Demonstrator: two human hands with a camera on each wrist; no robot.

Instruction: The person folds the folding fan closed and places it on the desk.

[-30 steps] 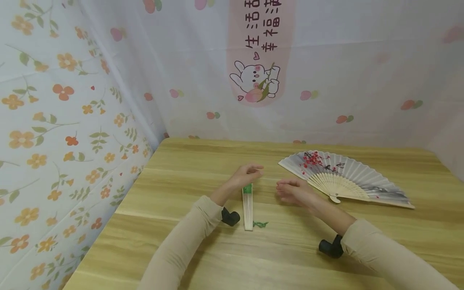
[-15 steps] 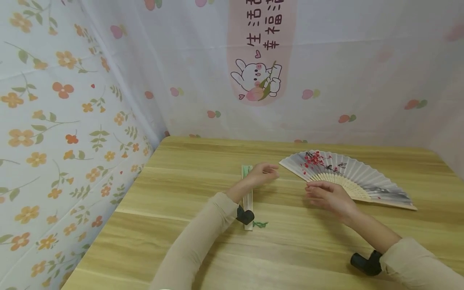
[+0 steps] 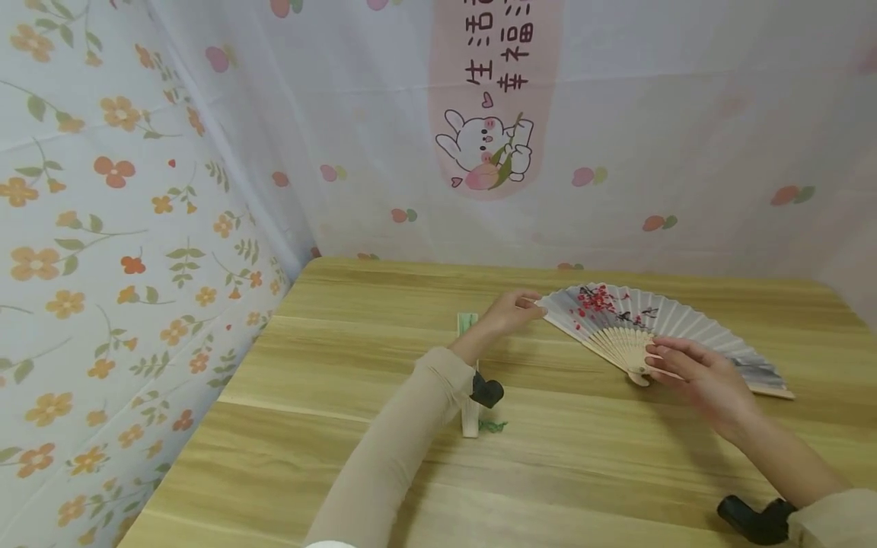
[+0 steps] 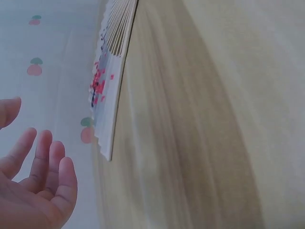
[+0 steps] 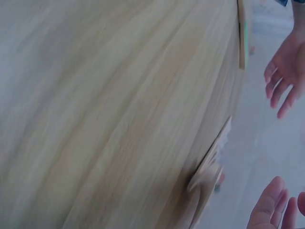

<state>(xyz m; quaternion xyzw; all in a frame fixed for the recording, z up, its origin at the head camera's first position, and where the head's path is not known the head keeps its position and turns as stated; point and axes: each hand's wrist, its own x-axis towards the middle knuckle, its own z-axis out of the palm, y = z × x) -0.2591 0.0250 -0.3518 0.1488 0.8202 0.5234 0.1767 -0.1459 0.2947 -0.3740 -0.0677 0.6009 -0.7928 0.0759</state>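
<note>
White pleated folding fan with red blossom print (image 3: 668,316): spread, lying on right side of yellow wood-grain table (image 3: 288,457), just short of rear edge; wide table surface before it. Left hand (image 3: 511,310): relaxed, fingers slightly bent, holding nothing, near fan's left tip. Right hand (image 3: 712,384): likewise loose, holding nothing, near fan's pivot. Pale folded fan with green end (image 3: 470,422): partly beneath beige left sleeve (image 3: 384,449), well apart. Readable on white fruit-print curtain (image 3: 685,137): 生活, 幸福.

A wood-grained yellowish bench (image 3: 288,449) stands before a creased white back cloth (image 3: 685,144) printed with pink-and-green fruit shapes, a cartoon rabbit (image 3: 473,144) and dark lettering (image 3: 479,49); orange flowers dot the white cloth (image 3: 103,289) on the left.
</note>
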